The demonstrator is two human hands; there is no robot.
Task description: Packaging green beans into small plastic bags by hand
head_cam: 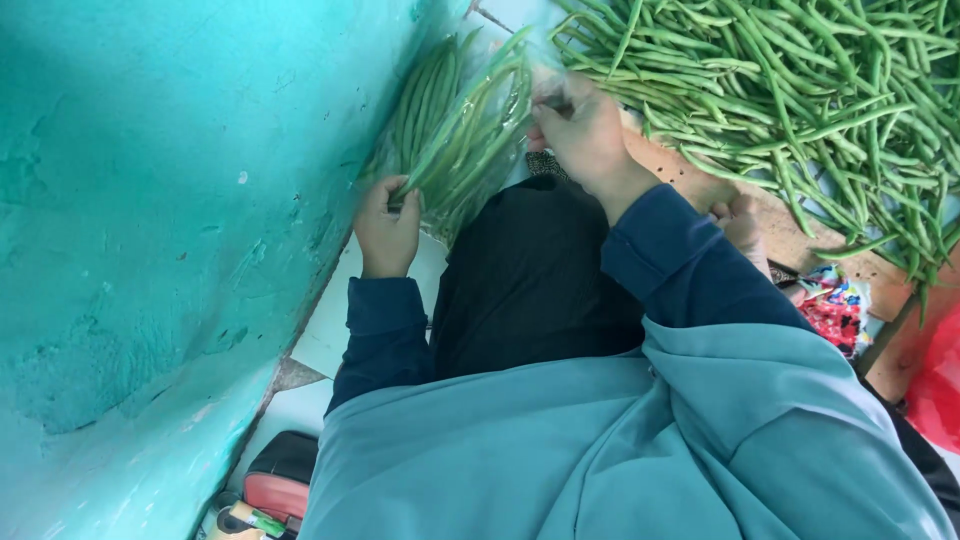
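Note:
A clear plastic bag (470,130) packed with long green beans lies over my lap, beside the wall. My left hand (387,228) grips its lower end, fingers closed around the bean tips. At the upper edge of the bag, my right hand (585,135) pinches the plastic near its mouth. To the right, a large heap of loose green beans (800,90) covers a wooden board (770,225).
A turquoise painted wall (160,220) fills the left side. White floor tiles (330,320) show beneath my arm. A colourful patterned cloth (835,300) and something red (940,385) sit at the right edge. A red and black object (280,485) lies at the bottom left.

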